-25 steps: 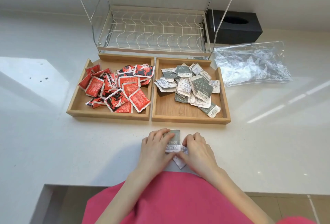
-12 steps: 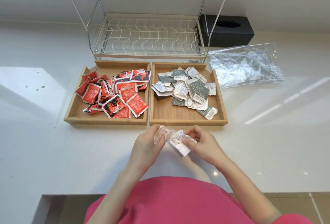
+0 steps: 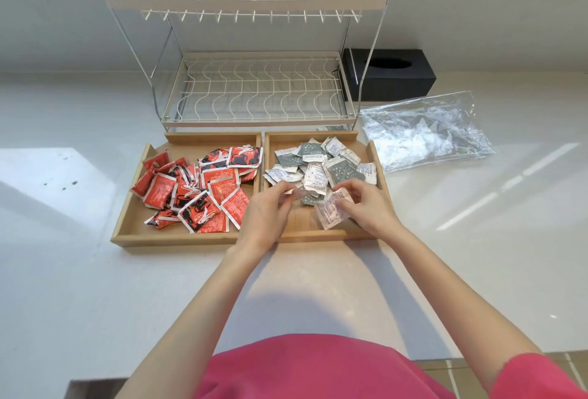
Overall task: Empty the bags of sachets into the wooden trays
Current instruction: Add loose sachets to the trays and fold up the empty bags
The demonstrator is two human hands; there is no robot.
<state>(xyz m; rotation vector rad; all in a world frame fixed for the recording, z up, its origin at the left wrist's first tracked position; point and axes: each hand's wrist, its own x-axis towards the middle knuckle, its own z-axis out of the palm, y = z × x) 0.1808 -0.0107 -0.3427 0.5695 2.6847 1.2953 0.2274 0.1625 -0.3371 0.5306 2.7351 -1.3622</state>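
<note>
Two wooden trays sit side by side on the white counter. The left tray (image 3: 127, 233) holds several red sachets (image 3: 197, 188). The right tray (image 3: 311, 136) holds several grey and white sachets (image 3: 318, 163). My left hand (image 3: 265, 214) hangs over the right tray's front left and pinches a small sachet (image 3: 297, 192). Over the tray's front right, my right hand (image 3: 366, 204) grips a white sachet (image 3: 331, 212). An empty clear plastic bag (image 3: 423, 131) lies to the right of the trays.
A white wire dish rack (image 3: 254, 93) stands right behind the trays, with one grey sachet (image 3: 334, 128) under its right edge. A black tissue box (image 3: 388, 74) sits at the back right. The counter's front edge is near my pink top.
Both hands lifted the sachets off the counter near the front edge and carried them forward, from in front of the trays to over the right tray.
</note>
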